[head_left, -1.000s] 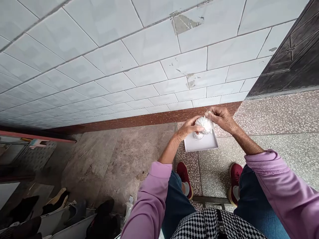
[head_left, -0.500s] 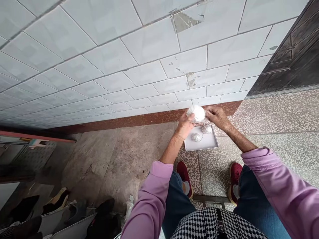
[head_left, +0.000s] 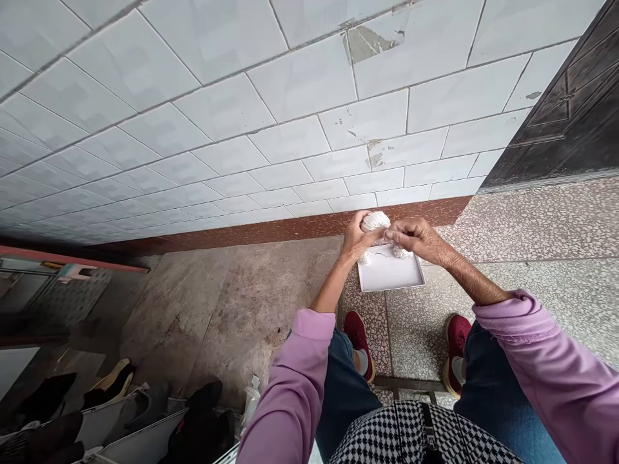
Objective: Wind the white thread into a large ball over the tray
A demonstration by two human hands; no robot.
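My left hand is wrapped round a white, ball-shaped bundle with a ridged surface; I cannot tell its exact kind. Close against its right side, my right hand has its fingers pinched together, and what lies between them is too small to make out. Just below both hands, a shallow white tray rests on the floor. At its back lie two silvery-white balls, one at the right and one at the left, partly hidden by my hands. A thin strand runs between them.
A white tiled wall with a red-brown base strip rises behind the tray. My red shoes stand on the speckled floor, either side below the tray. Dark shoes and racks are at the lower left, a dark door at the right.
The white bundle has turned in my left hand and sits slightly lower, its ridged side showing. My right hand has moved left and closer to it. The balls in the tray appear shifted left or more covered.
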